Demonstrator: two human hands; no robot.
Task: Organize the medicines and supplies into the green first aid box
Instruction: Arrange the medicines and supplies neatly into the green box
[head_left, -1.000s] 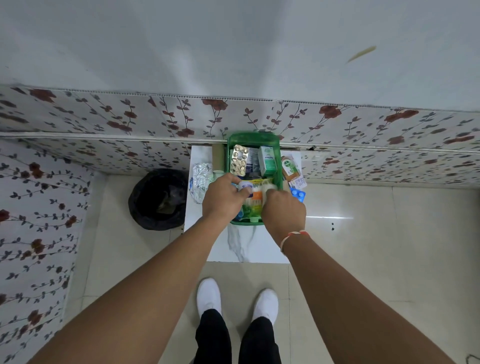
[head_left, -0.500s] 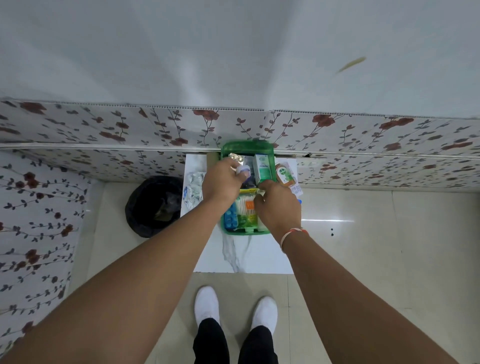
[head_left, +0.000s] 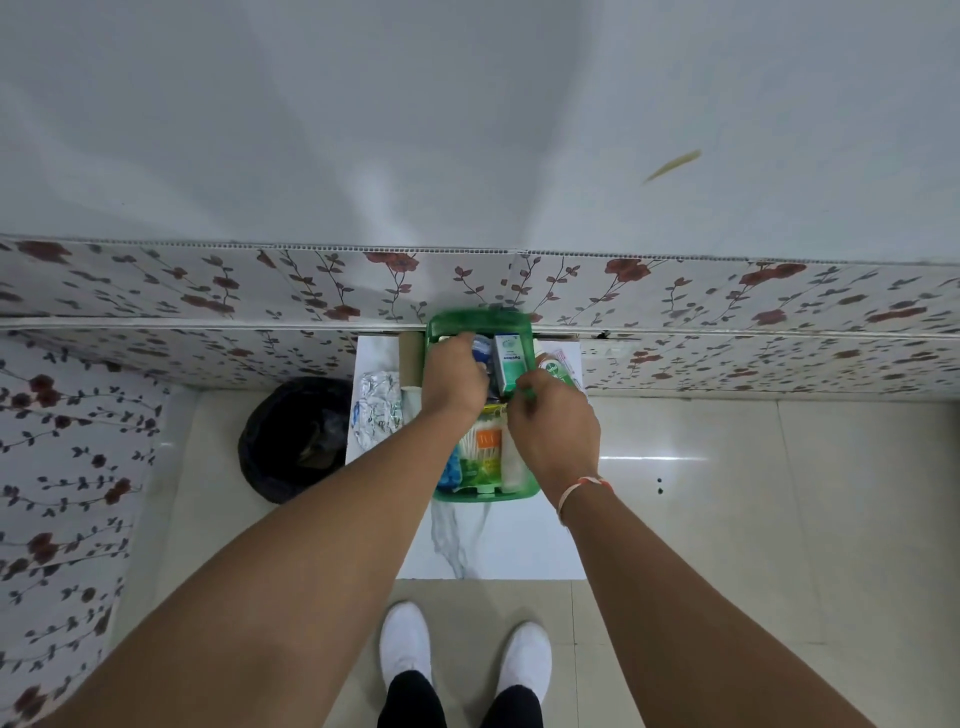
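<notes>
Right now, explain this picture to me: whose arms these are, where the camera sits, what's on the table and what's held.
There is no machine here. A person wears a wide-angle camera on the head, looking down, so the arms and white shoes are theirs. Both hands reach into a green box on a small white table against a floral wall. The left hand is at the box's far end and the right hand near its middle; what either grips is hidden. Inside the box show a green-white carton, cotton swabs and something blue. A crinkled foil pack lies on the table left of the box. A black bin stands on the floor.
</notes>
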